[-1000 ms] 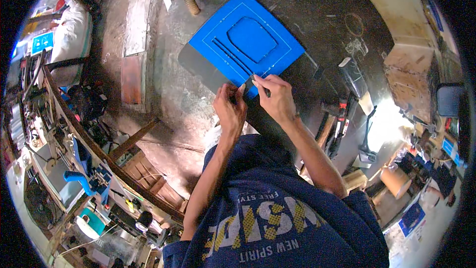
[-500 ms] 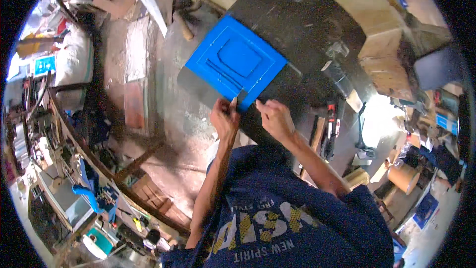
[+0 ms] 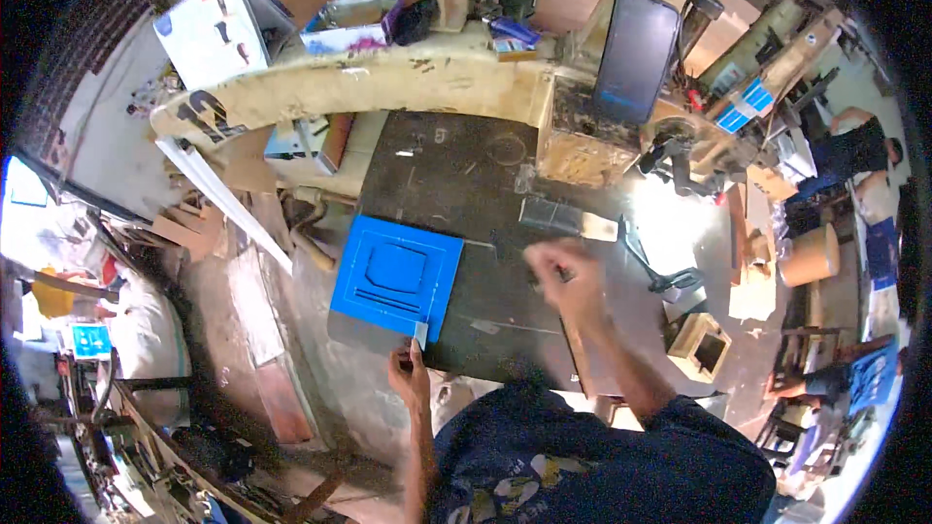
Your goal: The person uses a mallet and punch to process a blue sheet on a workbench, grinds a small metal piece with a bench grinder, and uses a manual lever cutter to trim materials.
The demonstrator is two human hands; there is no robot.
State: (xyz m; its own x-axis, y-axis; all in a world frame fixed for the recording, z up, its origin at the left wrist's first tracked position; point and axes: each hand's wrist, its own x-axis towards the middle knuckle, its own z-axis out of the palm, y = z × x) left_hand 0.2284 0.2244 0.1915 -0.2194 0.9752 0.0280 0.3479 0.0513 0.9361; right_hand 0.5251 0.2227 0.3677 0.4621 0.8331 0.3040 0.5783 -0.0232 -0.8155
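Pinching a small pale tab (image 3: 420, 333) at the near edge of the blue sheet (image 3: 396, 277), the left hand's fingers (image 3: 412, 357) are closed tight on it — thumb and forefinger together, the rest curled under. The left hand (image 3: 411, 378) sits just off the near edge of the dark bench (image 3: 466, 194), its forearm running down toward the dark printed shirt (image 3: 582, 466).

A second ago both hands were together at that same near corner of the sheet; now the right hand (image 3: 563, 277) has lifted away and swung out to the right, over bare bench well apart from the sheet. It is blurred with motion, so whether its fingers are clenched on something small or simply curled I cannot tell. The view has also swung upward, so more of the far side shows. Judging by this, the two-handed work at the corner has paused and the left hand alone keeps the tab in place.

The blue sheet lies flat at the bench's left side, with a raised rounded square in its middle. Farther out — a small flat grey block (image 3: 553, 216) beyond the right hand, a dark phone (image 3: 636, 53) propped upright against the worn yellowish machine frame (image 3: 388, 78), and a white box (image 3: 218, 24) at far left
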